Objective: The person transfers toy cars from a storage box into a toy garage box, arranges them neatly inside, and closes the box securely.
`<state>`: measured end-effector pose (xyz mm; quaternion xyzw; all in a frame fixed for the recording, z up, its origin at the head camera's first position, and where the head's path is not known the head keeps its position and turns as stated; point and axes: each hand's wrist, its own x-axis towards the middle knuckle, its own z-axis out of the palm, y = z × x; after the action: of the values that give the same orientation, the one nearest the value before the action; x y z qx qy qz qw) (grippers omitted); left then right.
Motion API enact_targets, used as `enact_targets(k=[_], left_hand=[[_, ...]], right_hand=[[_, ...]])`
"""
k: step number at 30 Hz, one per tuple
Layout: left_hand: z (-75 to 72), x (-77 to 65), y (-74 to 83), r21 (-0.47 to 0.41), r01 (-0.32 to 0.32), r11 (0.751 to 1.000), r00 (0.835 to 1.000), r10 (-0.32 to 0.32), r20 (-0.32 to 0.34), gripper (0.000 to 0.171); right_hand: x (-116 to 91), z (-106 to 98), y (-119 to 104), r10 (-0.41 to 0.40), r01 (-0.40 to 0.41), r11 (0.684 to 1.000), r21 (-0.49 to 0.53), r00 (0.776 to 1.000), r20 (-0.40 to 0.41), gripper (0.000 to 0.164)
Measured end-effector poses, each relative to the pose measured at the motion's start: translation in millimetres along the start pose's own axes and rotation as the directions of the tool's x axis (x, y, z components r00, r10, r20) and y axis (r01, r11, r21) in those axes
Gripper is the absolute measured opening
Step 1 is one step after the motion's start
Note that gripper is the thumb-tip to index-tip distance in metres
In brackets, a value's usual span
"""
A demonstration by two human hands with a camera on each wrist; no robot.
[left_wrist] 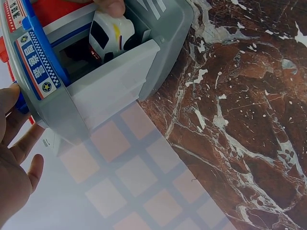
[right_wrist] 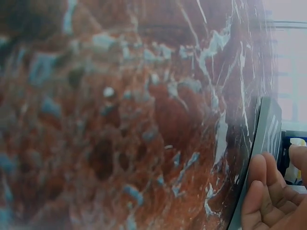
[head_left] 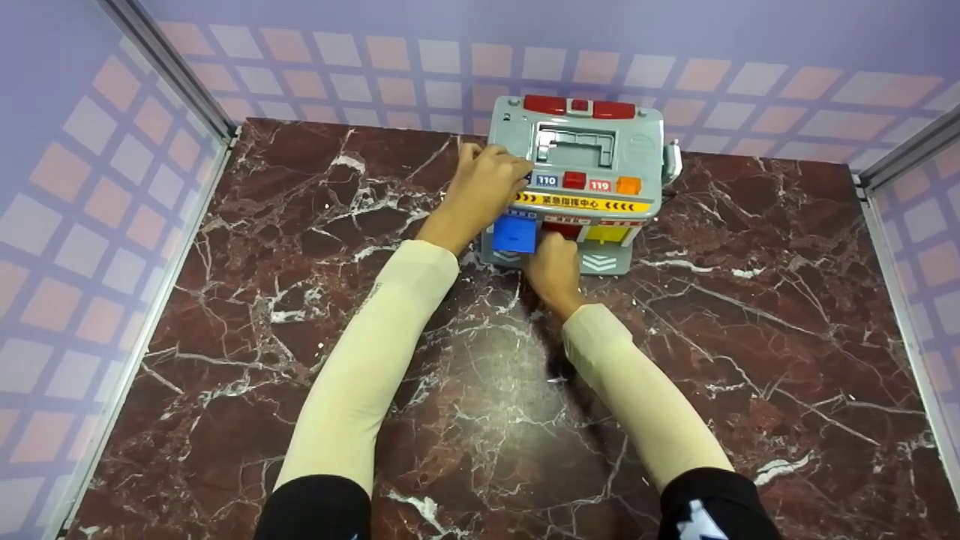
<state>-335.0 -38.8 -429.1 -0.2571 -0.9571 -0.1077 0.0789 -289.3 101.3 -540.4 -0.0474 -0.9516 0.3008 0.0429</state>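
Observation:
A grey toy rescue station [head_left: 637,142] stands near the back wall, with number buttons on its front ledge. My left hand [head_left: 484,184] lies over its upper left corner, fingertips touching a dark blue button [left_wrist: 20,103] beside the 110 label. Below, the blue door [head_left: 514,234] of the left bay is swung up. A small white toy police car [left_wrist: 111,36] with a yellow stripe sits partly inside that bay, tilted in the left wrist view. My right hand [head_left: 555,270] pinches the car at its outer end; the other fingers are curled in the right wrist view.
The station rests on a dark red marbled tabletop [head_left: 262,360]. Pale purple checked panels [head_left: 420,56] rise behind and at both sides, with metal framing at the corners. Red and yellow bay doors [head_left: 606,234] are beside the blue one; a white part [head_left: 673,161] juts from the station's right side.

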Motion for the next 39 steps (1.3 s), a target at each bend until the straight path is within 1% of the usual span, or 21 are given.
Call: enact_targets(k=[9, 17, 20, 24, 27, 30, 32, 34, 35, 36, 37, 39], left_hand=[[-2.2, 2.1, 4.4, 0.004, -0.004, 1.0, 1.0, 0.004, 0.004, 0.031], [-1.0, 2.2, 6.8, -0.003, -0.016, 1.0, 1.0, 0.016, -0.014, 0.029], [-0.2, 1.5, 7.1, -0.01, -0.017, 1.0, 1.0, 0.017, -0.013, 0.029], [0.2, 0.8, 6.1, -0.015, -0.018, 1.0, 1.0, 0.017, -0.018, 0.027], [-0.5, 0.8, 5.0, -0.021, -0.014, 1.0, 1.0, 0.014, -0.021, 0.028], [-1.3, 1.0, 3.6, -0.021, -0.009, 1.0, 1.0, 0.009, -0.016, 0.028], [-1.5, 1.0, 2.6, -0.018, -0.004, 1.0, 1.0, 0.004, -0.011, 0.028], [-1.5, 1.1, 1.8, -0.013, -0.002, 1.0, 1.0, 0.001, -0.006, 0.028], [-1.5, 0.9, 1.6, -0.01, 0.0, 1.0, 1.0, 0.0, -0.003, 0.028], [-1.3, 0.9, 1.2, -0.008, 0.001, 1.0, 1.0, -0.001, -0.001, 0.028], [-1.1, 0.7, 1.1, -0.007, 0.0, 1.0, 1.0, 0.0, -0.001, 0.028], [-0.6, 0.7, 0.6, -0.005, 0.001, 1.0, 1.0, -0.001, 0.002, 0.028]], right_hand=[[4, -5, 1, 0.058, -0.058, 0.998, -0.027, 0.998, 0.021, 0.018], [5, -7, 2, 0.083, -0.08, 0.994, -0.079, 0.996, 0.03, 0.02], [4, -7, 3, 0.073, -0.07, 0.994, -0.09, 0.997, 0.033, 0.021], [3, -9, 4, 0.046, -0.044, 0.998, -0.043, 0.998, 0.036, 0.018], [1, -16, 5, 0.024, -0.024, 1.0, 0.016, 0.999, 0.03, 0.017], [-4, -27, 6, -0.012, 0.011, 0.997, 0.071, 1.0, 0.006, 0.016], [-9, -36, 6, -0.045, 0.048, 0.994, 0.099, 0.998, -0.032, 0.014], [-16, -43, 6, -0.101, 0.111, 0.988, 0.107, 0.99, -0.094, 0.011], [-19, -46, 6, -0.136, 0.15, 0.983, 0.102, 0.982, -0.132, 0.01], [-23, -49, 5, -0.18, 0.197, 0.977, 0.087, 0.968, -0.176, 0.009], [-27, -51, 5, -0.23, 0.25, 0.966, 0.071, 0.949, -0.214, 0.008], [-34, -53, 5, -0.357, 0.375, 0.927, 0.017, 0.894, -0.272, 0.011]])
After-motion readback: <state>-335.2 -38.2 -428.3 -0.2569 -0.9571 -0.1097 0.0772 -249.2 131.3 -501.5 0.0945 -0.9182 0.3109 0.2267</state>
